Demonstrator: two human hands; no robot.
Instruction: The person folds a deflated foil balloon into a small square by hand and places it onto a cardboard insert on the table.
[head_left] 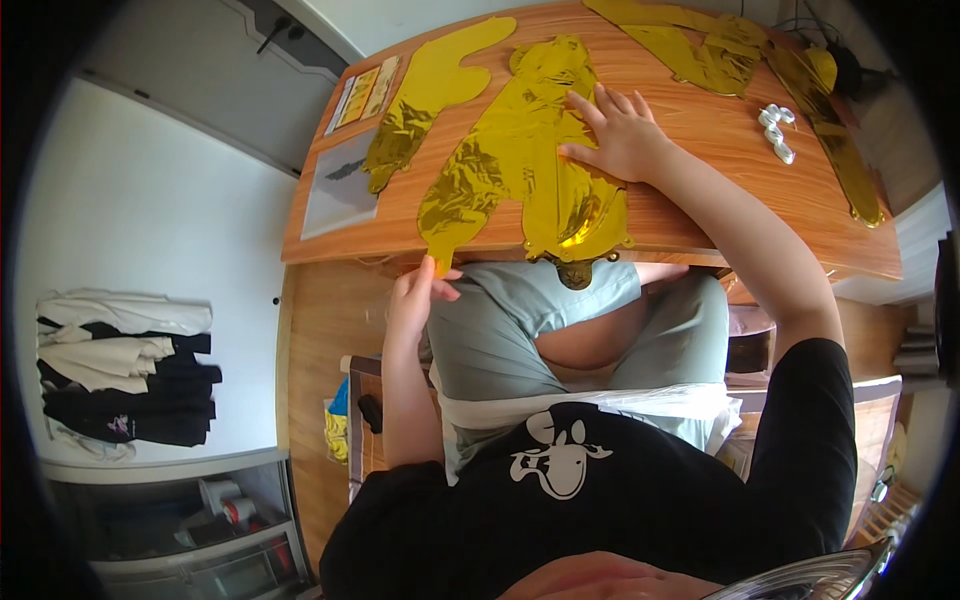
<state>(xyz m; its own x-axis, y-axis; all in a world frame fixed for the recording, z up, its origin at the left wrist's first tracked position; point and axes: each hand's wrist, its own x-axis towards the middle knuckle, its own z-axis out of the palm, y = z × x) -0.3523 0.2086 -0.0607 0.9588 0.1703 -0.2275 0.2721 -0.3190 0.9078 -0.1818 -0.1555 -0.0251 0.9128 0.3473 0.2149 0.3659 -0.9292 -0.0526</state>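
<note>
A flat, uninflated gold foil balloon [510, 140] lies in front of me on the wooden desk, its near ends reaching the front edge. At its lower left, my left hand [412, 298] pinches the narrow tail between thumb and fingers, just off the edge. My right hand [625, 138] rests with spread fingers on the balloon's upper right part, pressing on foil and desk. Near the middle, a rounded end with small tabs hangs slightly over the edge above my lap.
Another flat gold foil balloon [440, 80] lies at the back left, beside a clear plastic sleeve [340, 185] and a printed card [362, 95]. More gold foil [720, 55] spreads at the back right. A white ribbon bundle [776, 133] sits on the desk's right side.
</note>
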